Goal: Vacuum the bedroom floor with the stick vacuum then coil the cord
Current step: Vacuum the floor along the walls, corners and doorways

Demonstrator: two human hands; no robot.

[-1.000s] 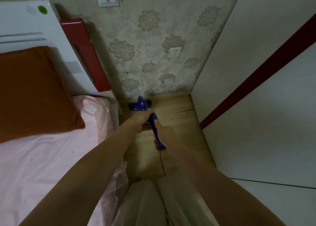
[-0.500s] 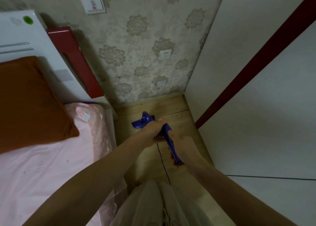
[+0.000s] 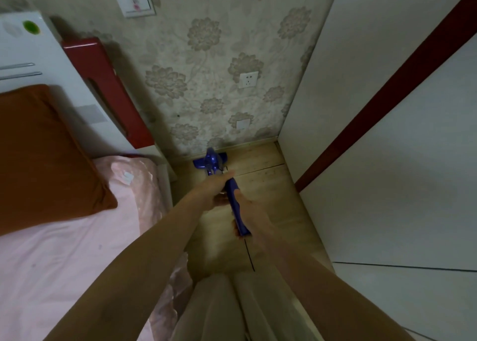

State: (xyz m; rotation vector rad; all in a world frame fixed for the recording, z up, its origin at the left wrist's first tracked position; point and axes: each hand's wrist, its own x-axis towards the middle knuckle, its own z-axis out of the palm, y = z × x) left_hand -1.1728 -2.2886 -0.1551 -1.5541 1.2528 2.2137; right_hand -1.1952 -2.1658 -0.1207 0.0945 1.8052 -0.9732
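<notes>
Both hands are on the blue plastic stick vacuum (image 3: 233, 198), which runs down the narrow strip of light wooden plank floor (image 3: 263, 186) between the bed with the pale pink sheet (image 3: 64, 250) and the white wardrobe with a dark red trim band (image 3: 387, 160). The left hand (image 3: 211, 189) is curled round the shaft lower down, nearer the head, and the right hand (image 3: 251, 211) grips the upper end of the blue handle, fingers wrapped so that only part of the handle shows between them. The blue floor head (image 3: 210, 161) sits at the far end of the strip, close against the skirting of the floral-papered wall (image 3: 206, 69), below a white wall socket (image 3: 248, 79); whether it actually touches the skirting is hard to say in this dim light. A thin black cord (image 3: 249, 255) trails from the handle's end toward the person's light trousers (image 3: 232, 309). An orange-brown pillow (image 3: 38, 155) lies on the bed against the white and red headboard (image 3: 103, 90). This looks like the vacuuming step, with the head at the limit of a forward stroke into the corner; coiling the cord has not begun. The next move probably calls for drawing the vacuum back along the planks with both hands keeping their grip, steering the head across toward the wardrobe side, and keeping the trailing cord out from underfoot and away from the head.
</notes>
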